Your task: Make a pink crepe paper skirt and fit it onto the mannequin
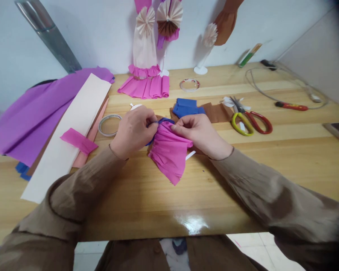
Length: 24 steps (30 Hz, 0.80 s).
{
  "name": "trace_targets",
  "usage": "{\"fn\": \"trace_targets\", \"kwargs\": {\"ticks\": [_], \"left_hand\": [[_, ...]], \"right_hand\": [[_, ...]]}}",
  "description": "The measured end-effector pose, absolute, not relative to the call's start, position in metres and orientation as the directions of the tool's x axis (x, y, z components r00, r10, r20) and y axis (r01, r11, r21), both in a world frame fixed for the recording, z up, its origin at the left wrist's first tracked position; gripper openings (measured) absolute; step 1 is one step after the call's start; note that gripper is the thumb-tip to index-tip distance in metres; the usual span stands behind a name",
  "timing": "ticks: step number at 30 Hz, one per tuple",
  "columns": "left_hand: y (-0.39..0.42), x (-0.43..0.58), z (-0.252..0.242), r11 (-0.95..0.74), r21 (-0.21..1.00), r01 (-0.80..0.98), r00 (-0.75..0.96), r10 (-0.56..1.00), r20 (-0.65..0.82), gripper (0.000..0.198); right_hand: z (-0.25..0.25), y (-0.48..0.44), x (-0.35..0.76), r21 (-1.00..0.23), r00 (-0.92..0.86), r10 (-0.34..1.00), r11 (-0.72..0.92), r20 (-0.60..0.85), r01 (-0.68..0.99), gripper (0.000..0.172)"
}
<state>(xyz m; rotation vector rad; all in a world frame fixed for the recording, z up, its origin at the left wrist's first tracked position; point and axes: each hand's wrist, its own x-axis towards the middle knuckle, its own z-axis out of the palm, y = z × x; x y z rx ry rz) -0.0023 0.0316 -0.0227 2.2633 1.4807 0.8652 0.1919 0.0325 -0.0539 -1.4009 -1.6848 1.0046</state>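
Note:
Between my hands, above the wooden table (124, 210), hangs a gathered piece of pink crepe paper (171, 154) that flares downward. A blue strip (166, 120) runs along its upper edge. My left hand (137, 130) is closed on the left end of that gathered top, its fingers curled in. Thumb and forefinger of my right hand (199, 133) pinch the upper right edge of the pink paper. A small white tip (136, 107) shows behind my left hand. Folded blue paper (187, 107) and brown paper (217, 113) lie just beyond my right hand.
Scissors (251, 120) lie right, near a cable (254, 82) and a red-handled tool (292, 106). A tape roll (110, 125), cream paper (70, 131) and purple paper (45, 109) are left. Paper-dressed stands (145, 49) and a pleated pink strip (146, 86) are at the back.

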Motion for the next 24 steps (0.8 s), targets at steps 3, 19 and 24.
{"fn": "trace_targets", "kwargs": {"ticks": [3,19,24], "left_hand": [[0.032,-0.003,-0.023,-0.433,0.559,0.707,0.295,0.899,0.323,0.009],[0.026,-0.010,-0.017,-0.561,0.368,0.742,0.499,0.828,0.256,0.014],[0.026,-0.012,-0.015,-0.571,0.339,0.748,0.506,0.821,0.265,0.016]], "right_hand": [[-0.056,0.034,0.192,-0.902,-0.138,0.988,0.120,0.068,0.415,0.037],[-0.050,0.035,0.187,-0.727,-0.188,0.967,0.252,0.170,0.639,0.026],[-0.047,0.033,0.186,-0.738,-0.273,0.951,0.290,0.147,0.610,0.026]]}}
